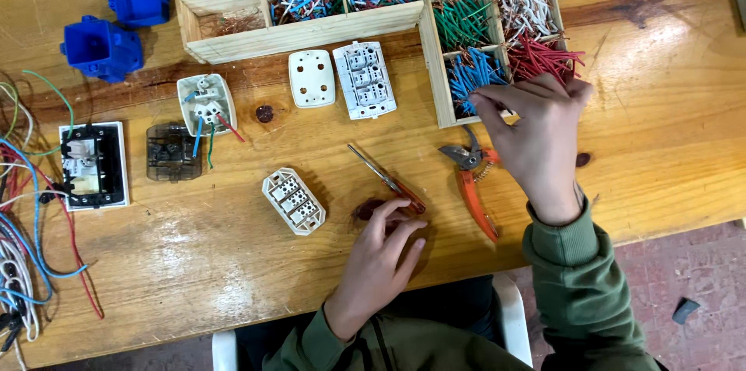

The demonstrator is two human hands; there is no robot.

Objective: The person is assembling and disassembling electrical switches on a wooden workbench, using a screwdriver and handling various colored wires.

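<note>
Left hand (378,262) rests half-open beside the screwdriver (386,179), tip pointing up-left; right hand (536,126) pinches blue wires (472,76)

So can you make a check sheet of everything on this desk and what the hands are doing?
Surface: wooden table, stained.
Job's things: wooden tray of green, white, blue and red wire pieces; blue wire pieces under the right hand's fingers.
Clutter: screwdriver, orange pliers, white socket module, switch plates, two blue boxes.
Grippers: right hand reaching into tray; left hand resting by screwdriver.
Cables: loose coloured wires, left edge.
Surroundings: reddish floor, white chair.
</note>
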